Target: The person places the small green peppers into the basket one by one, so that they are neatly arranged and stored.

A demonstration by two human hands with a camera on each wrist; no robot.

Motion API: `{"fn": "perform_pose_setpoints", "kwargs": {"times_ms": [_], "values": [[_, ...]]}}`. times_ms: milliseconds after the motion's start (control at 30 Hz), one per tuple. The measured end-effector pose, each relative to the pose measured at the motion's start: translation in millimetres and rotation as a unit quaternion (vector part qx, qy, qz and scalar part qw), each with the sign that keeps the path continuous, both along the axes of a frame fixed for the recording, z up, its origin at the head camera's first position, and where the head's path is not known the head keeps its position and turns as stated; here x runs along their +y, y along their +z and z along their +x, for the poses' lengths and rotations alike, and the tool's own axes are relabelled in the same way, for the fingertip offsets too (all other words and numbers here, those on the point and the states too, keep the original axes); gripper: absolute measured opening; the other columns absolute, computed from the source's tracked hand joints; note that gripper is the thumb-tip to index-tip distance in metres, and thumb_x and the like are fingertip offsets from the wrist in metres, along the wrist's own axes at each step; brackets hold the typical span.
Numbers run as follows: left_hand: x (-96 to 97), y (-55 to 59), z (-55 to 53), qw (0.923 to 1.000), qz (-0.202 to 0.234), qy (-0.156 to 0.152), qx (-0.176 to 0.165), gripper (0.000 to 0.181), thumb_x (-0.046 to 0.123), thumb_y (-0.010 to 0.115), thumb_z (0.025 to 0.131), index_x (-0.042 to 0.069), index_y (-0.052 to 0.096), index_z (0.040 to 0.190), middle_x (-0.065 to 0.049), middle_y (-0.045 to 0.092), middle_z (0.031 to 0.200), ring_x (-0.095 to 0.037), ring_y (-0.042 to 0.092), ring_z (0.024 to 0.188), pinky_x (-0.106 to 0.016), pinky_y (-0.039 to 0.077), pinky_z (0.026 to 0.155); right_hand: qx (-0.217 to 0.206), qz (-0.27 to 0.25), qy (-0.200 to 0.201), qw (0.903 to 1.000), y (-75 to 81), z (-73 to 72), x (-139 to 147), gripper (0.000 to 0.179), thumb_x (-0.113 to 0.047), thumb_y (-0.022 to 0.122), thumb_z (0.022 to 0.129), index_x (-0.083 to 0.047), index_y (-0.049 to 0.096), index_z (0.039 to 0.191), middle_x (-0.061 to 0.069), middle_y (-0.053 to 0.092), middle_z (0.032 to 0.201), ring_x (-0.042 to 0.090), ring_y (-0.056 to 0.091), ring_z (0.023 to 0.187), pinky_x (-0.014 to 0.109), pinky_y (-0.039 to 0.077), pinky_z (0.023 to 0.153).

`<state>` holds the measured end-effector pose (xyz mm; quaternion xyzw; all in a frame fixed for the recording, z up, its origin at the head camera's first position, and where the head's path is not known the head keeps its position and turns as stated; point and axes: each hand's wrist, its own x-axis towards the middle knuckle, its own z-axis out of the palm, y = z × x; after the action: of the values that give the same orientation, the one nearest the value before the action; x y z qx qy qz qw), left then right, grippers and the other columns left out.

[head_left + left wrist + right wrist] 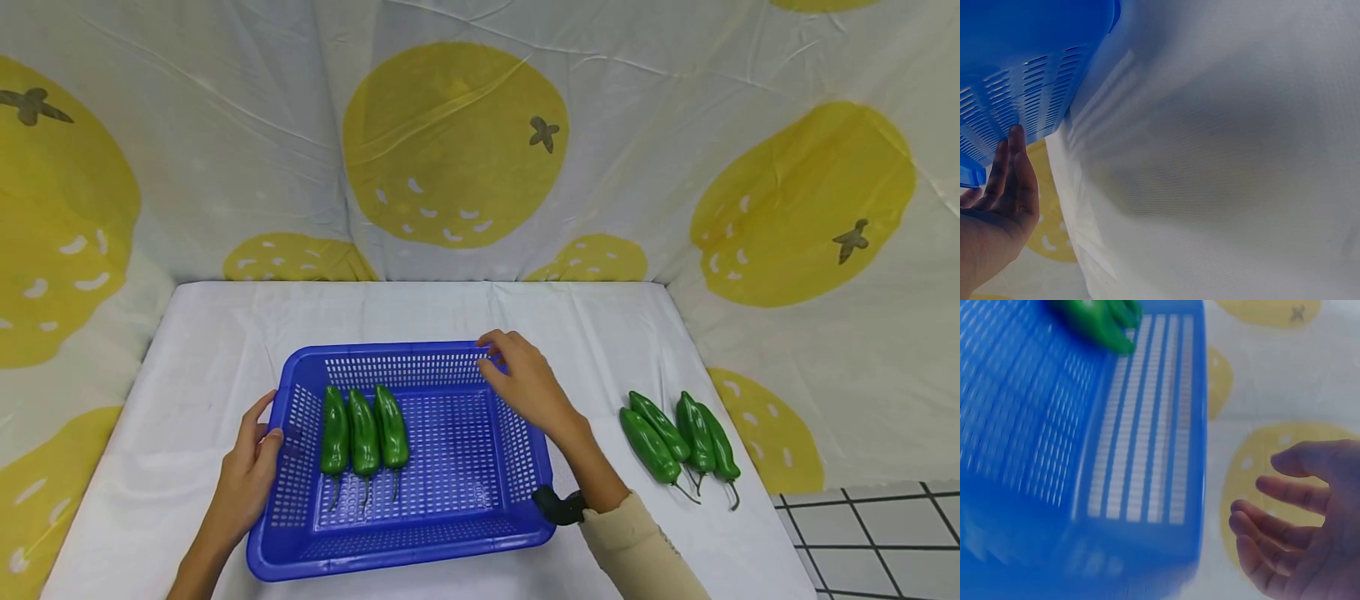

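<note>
the blue basket point(450, 450) sits on the white-covered desk point(592, 350), its wide side toward the person and its walls and floor pierced with small slots. inside it, along its left half, three green peppers point(364, 433) lie side by side, their thin stems pointing to the basket's near edge; the right half of its floor is bare. the left hand point(247, 467) holds the basket at its left side, thumb at the rim and fingers against the outer slotted wall. the right hand point(528, 379) shows over the basket's far right corner, its fingers loosely bent and spread a little, holding nothing; the right wrist view shows a gap between those fingers and the rim. a dark band point(558, 505) at the right wrist and a beige sleeve point(637, 550) come in at the basket's near right corner. well to the right of the basket, four more peppers point(694, 433) lie close together, stems toward the person. beyond the basket hangs a pale curtain point(615, 183) printed with large yellow fruit.
</note>
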<state>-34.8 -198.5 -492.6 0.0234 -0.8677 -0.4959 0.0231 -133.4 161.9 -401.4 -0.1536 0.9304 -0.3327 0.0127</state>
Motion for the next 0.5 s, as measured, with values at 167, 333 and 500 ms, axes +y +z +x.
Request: {"fn": "perform_pose_setpoints", "kwargs": {"times_ms": [167,333,500], "values": [[-0.3,0.0,0.3,1.0,-0.006,0.0,0.003,0.054,0.018,0.031,0.108,0.018,0.017,0.159,-0.026,0.059,0.118,-0.038,0.069,0.086,-0.032,0.058,0.06,0.004,0.016,-0.057,0.9982,-4.3,7.0,40,0.029,-0.019,0.059,0.097,-0.006,0.064,0.122,0.015,0.064,0.108,0.032,0.063,0.099,0.048,0.052,0.081],[-0.8,-0.2,0.7,0.9999,-0.012,0.001,0.004,0.054,0.018,0.031,0.108,0.02,0.017,0.16,-0.025,0.06,0.118,-0.038,0.069,0.086,-0.026,0.054,0.06,0.002,0.03,-0.111,0.9933,-20.3,17.6,81,0.03,-0.016,0.06,0.096,-0.003,0.062,0.123,0.019,0.064,0.107,0.035,0.063,0.098,0.051,0.052,0.078],[-0.6,-0.1,0.8,1.0,-0.008,0.0,0.005,0.054,0.018,0.031,0.108,0.02,0.016,0.16,-0.026,0.059,0.119,-0.039,0.069,0.087,-0.026,0.054,0.059,-0.009,0.045,-0.166,0.9851,-38.1,31.7,122,0.031,-0.013,0.06,0.096,0.001,0.061,0.123,0.026,0.062,0.111,0.041,0.062,0.1,0.055,0.051,0.079]]}}
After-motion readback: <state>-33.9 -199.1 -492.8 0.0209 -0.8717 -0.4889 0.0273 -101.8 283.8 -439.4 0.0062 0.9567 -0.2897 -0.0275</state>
